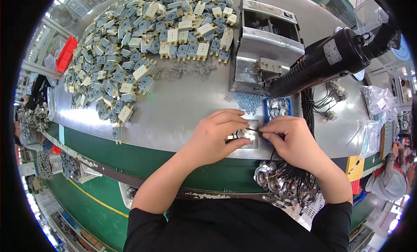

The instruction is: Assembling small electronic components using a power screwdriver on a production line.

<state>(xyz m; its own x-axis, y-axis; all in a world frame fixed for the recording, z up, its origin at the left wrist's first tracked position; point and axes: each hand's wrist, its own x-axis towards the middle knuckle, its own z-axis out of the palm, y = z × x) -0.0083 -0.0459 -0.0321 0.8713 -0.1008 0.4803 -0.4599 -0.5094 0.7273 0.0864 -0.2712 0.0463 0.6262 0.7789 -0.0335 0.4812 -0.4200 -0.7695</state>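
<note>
Left hand [216,137]: your fingers clamp the small round silver metal part [242,133] on the square steel plate [253,142].
Right hand [292,140]: your fingertips pinch a thin black wire [256,131] at that part.
Behind: heap of blue-and-cream plastic blocks [143,43].

Metal fixture [265,48] and heat gun [330,59] ahead

Grey-blue and cream parts [143,48] heaped, blue tray [278,108] (silvery bits inside); black tool [330,61], red bin [66,54], green belt [143,161]
</note>
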